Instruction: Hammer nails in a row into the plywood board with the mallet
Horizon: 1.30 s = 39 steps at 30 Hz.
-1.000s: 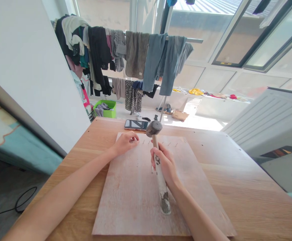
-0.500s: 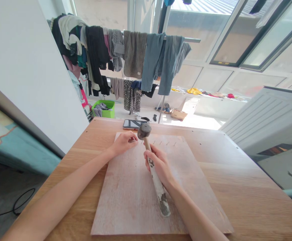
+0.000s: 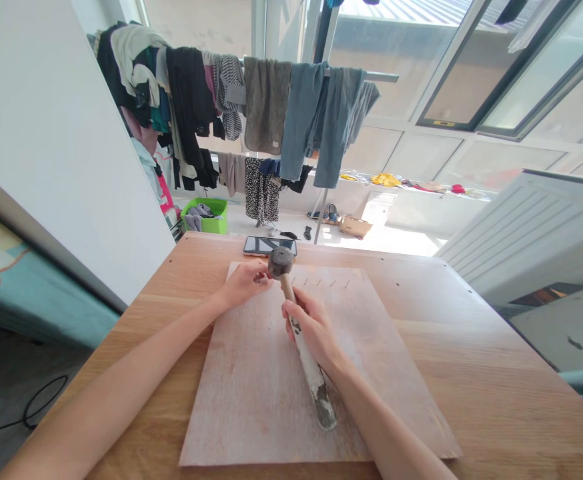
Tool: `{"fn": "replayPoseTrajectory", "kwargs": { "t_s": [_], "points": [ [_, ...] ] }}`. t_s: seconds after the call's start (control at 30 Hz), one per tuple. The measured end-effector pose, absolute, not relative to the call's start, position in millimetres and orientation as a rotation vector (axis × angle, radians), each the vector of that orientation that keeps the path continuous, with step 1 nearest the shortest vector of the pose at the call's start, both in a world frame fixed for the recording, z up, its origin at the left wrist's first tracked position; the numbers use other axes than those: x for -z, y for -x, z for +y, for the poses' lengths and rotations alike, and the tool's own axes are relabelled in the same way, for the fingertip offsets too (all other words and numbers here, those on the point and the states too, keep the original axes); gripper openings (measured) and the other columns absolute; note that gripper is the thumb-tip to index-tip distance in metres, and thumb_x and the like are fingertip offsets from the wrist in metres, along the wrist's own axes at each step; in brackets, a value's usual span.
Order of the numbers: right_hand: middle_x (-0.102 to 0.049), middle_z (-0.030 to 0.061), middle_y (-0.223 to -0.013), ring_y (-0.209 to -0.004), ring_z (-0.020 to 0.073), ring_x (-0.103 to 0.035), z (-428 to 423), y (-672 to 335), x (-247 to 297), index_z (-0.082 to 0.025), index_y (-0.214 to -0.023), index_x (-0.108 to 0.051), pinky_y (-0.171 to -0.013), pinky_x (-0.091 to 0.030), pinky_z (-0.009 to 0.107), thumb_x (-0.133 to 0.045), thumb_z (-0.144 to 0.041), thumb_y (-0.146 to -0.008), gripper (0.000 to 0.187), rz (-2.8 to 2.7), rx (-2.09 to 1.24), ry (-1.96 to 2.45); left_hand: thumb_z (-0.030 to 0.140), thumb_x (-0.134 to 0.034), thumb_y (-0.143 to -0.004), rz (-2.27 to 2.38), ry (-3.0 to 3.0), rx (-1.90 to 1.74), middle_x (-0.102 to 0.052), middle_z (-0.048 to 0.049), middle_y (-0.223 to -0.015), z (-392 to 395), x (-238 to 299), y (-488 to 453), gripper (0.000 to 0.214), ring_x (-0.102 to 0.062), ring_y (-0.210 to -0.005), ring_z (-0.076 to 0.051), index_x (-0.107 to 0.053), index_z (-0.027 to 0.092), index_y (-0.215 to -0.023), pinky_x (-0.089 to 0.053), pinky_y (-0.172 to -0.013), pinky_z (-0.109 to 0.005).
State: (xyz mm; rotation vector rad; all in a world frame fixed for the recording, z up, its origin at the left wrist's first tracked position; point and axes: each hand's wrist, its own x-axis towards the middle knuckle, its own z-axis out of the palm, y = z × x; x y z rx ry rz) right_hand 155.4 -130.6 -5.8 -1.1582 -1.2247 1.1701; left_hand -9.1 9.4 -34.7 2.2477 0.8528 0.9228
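Observation:
My right hand (image 3: 311, 325) is wrapped round the handle of a mallet (image 3: 307, 363) with a dark round head and a pale, paint-worn shaft. The head is up by the fingertips of my left hand (image 3: 247, 281), over the far part of a wooden board (image 3: 251, 387). My left fingers are pinched together near the board's far edge; what they hold is hidden behind the mallet head. To the right of the head, several thin nails (image 3: 332, 283) stand in a row in the board.
A phone (image 3: 259, 245) lies beyond the board on the wooden table (image 3: 471, 373). Behind the table are a rack of hanging clothes (image 3: 269, 107) and a green basket (image 3: 216, 220). A white panel (image 3: 61, 133) rises at the left, a white ribbed unit (image 3: 531, 227) at the right.
The mallet head has moved slightly left, closer over my left fingertips. My left hand stays pinched in nearly the same place. The whole view has shifted a little.

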Motion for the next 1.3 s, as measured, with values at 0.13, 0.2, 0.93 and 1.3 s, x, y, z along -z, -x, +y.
{"fn": "replayPoseTrajectory", "kwargs": {
  "t_s": [0.13,0.2,0.93,1.3],
  "points": [
    [-0.051,-0.0061,-0.069,-0.041,0.0061,-0.048,-130.7,-154.7,5.5,-0.021,-0.077,-0.055,-0.039,-0.034,0.021,-0.058,-0.034,-0.089,0.018,-1.233,-1.170,1.164,0.016,-0.063,-0.081,0.833,-2.240,-0.927,-0.066,-0.0001,-0.081,9.5,34.9,8.5,0.009,-0.054,-0.068,-0.010,-0.072,0.016,-0.084,-0.046,-0.066,-0.021],
    [-0.050,-0.0065,-0.067,-0.041,0.0064,-0.047,-130.9,-154.7,5.5,-0.021,-0.077,-0.055,-0.039,-0.034,0.021,-0.059,-0.034,-0.089,0.018,-1.231,-1.177,1.161,0.016,-0.064,-0.081,0.831,-2.234,-0.930,-0.065,-0.0001,-0.080,9.9,35.3,8.5,0.008,-0.054,-0.068,-0.010,-0.071,0.016,-0.083,-0.046,-0.066,-0.021],
    [-0.051,-0.0064,-0.067,-0.041,0.0068,-0.047,-131.5,-154.5,2.9,-0.021,-0.077,-0.056,-0.037,-0.034,0.022,-0.059,-0.035,-0.087,0.018,-1.212,-1.166,1.161,0.022,-0.065,-0.083,0.827,-2.210,-0.920,-0.066,-0.0014,-0.081,11.7,38.3,9.6,0.012,-0.052,-0.069,-0.010,-0.075,0.015,-0.085,-0.044,-0.066,-0.023],
    [-0.052,-0.0059,-0.069,-0.040,0.0066,-0.048,-131.4,-154.7,4.9,-0.021,-0.079,-0.057,-0.038,-0.035,0.021,-0.058,-0.034,-0.088,0.016,-1.226,-1.157,1.185,0.022,-0.064,-0.084,0.827,-2.232,-0.905,-0.065,-0.0007,-0.080,11.3,37.9,10.4,0.011,-0.052,-0.067,-0.010,-0.073,0.016,-0.083,-0.045,-0.065,-0.022]
  ]
}}
